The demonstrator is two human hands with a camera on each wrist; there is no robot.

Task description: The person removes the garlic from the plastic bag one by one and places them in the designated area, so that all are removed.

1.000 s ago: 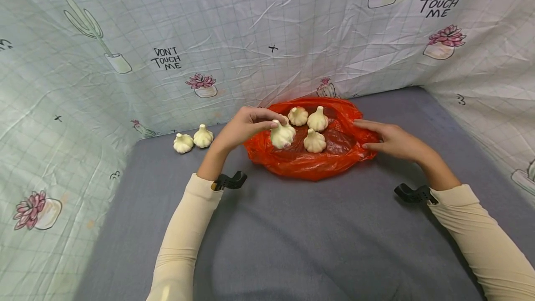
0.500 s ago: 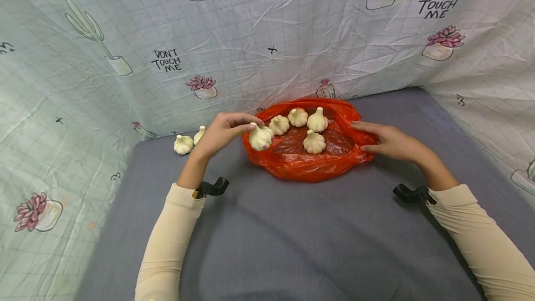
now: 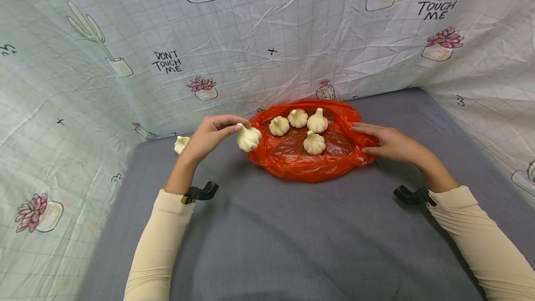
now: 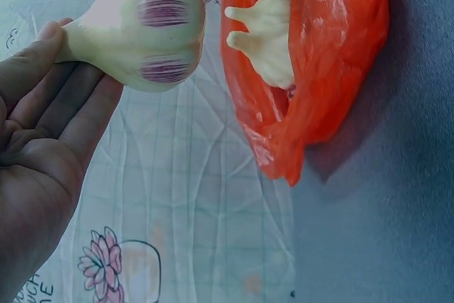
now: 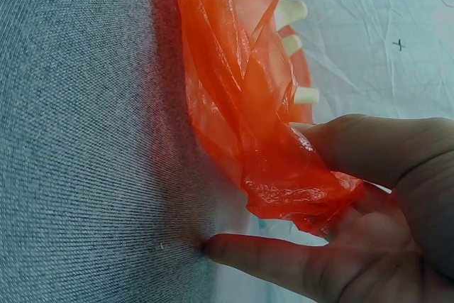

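My left hand point(image 3: 213, 136) pinches a garlic bulb point(image 3: 249, 138) by its stem, just off the left edge of a red plastic bag point(image 3: 292, 166). Purple streaks mark this pale bulb point(image 4: 152, 30) in the left wrist view. The bag lies with its mouth spread, and several garlic bulbs point(image 3: 314, 143) sit inside it. At the bag's right side, my right hand point(image 3: 390, 142) holds the rim, with red plastic point(image 5: 284, 168) between thumb and fingers in the right wrist view. One fingertip there touches the grey surface.
Another garlic bulb point(image 3: 181, 144) lies at the back left on the grey cloth surface point(image 3: 292, 236), partly behind the left hand. A patterned curtain point(image 3: 267, 27) stands behind the bag and along both sides.
My left hand has carried its garlic bulb leftward from over the bag to outside its left edge, and now covers one bulb at the back left. The right hand keeps its place.
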